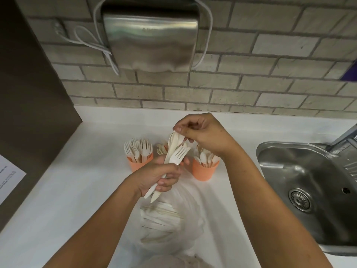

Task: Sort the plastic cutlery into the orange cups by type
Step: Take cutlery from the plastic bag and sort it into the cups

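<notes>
My left hand (158, 176) grips a bunch of white plastic cutlery (174, 151) by the handles, a fork in front and spoons behind. My right hand (201, 132) pinches the top of a spoon in that bunch from above. Three orange cups stand on the white counter behind my hands: the left cup (139, 163) holds forks, the right cup (205, 170) holds spoons, and the middle cup (163, 148) is mostly hidden by the bunch. A clear plastic bag (164, 221) with more white cutlery lies on the counter below my hands.
A steel sink (309, 190) is set into the counter at the right, a tap above it. A metal dispenser (152, 37) with a white cable hangs on the brick wall. A dark panel (32, 113) with a paper sheet bounds the left.
</notes>
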{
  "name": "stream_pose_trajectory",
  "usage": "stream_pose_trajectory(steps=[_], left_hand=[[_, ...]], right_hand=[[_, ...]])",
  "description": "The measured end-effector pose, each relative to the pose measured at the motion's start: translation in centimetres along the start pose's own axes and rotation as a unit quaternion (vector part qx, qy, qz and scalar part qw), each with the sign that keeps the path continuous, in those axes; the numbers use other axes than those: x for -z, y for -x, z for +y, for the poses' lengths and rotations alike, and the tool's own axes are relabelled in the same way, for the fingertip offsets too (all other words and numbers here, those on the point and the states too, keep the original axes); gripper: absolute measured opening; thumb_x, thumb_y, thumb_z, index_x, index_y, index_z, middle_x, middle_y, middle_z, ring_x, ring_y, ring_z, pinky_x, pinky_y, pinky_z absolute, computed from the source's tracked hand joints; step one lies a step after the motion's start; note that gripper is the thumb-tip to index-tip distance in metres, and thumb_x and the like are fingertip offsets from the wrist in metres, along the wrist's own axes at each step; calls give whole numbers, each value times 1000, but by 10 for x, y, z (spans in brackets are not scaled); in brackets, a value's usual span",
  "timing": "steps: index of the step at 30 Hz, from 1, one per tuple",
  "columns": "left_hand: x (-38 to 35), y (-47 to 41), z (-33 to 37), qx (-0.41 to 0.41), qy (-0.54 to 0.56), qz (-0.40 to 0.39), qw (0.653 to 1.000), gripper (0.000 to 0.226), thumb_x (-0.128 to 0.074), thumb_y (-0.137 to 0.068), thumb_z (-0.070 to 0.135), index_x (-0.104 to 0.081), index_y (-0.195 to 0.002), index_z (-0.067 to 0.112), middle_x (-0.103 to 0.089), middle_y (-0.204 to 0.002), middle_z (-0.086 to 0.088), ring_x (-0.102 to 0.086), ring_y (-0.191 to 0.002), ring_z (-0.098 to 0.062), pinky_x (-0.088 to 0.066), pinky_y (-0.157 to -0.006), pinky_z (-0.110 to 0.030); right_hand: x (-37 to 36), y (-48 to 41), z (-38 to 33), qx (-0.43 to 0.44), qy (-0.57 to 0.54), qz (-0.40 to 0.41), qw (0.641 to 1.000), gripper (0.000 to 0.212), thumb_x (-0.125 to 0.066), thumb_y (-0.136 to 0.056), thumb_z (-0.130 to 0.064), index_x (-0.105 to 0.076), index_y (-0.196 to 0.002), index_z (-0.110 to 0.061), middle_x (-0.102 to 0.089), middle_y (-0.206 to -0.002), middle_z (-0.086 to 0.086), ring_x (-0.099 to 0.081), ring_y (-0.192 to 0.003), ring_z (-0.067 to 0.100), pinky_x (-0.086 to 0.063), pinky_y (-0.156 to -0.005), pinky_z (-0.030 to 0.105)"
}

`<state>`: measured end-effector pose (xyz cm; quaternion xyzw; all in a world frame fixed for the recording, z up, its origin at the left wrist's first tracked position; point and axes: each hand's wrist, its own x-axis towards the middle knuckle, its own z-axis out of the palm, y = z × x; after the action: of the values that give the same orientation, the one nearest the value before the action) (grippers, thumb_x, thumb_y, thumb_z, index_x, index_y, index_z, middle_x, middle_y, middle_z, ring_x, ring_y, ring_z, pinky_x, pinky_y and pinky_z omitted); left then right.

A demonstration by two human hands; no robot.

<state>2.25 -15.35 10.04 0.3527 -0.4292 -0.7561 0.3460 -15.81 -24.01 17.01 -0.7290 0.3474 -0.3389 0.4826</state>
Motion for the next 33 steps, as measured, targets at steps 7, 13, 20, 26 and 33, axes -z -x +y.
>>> stream_pose_trajectory(steps=[7,13,20,26,33], left_hand=[[1,-1,-5,3,-32,1,999,21,-60,-93,3,-71,-104,17,-24,-77,-12,-27,-40,-6,-26,-36,-17],[-1,-1,-4,5,-46,7,999,15,-65,-92,9,-69,-104,18,-19,-73,-12,-25,-40,-7,-22,-38,-17],[3,1,-5,5,15,23,1000,10,-65,-94,23,-67,-101,17,-30,-66,-2,-25,-39,-5,-15,-38,-19],[1,-4,-4,2,72,3,997,15,-60,-95,26,-66,-102,14,-31,-63,-1,-25,-37,-5,-17,-36,-17],[-10,-9,6,-6,137,-2,991,21,-54,-92,26,-66,-99,11,-32,-62,-1,-28,-34,-6,-22,-33,-14]], right_hand=[[4,1,-1,61,12,175,983,7,-71,-96,-10,-73,-90,-9,-74,-86,2,-63,-67,6,-51,-64,21],[21,-1,-11,105,12,310,945,8,-67,-99,-15,-66,-92,-12,-68,-92,15,-70,-63,25,-50,-56,21],[62,15,17,131,197,336,912,8,-67,-99,-15,-71,-92,-12,-64,-95,3,-68,-63,22,-58,-61,33],[67,36,64,136,346,258,892,11,-61,-99,-5,-72,-96,-8,-58,-92,3,-57,-73,15,-51,-72,35],[43,46,93,175,363,262,877,9,-67,-97,-1,-73,-103,-3,-60,-96,7,-63,-80,20,-53,-69,36]])
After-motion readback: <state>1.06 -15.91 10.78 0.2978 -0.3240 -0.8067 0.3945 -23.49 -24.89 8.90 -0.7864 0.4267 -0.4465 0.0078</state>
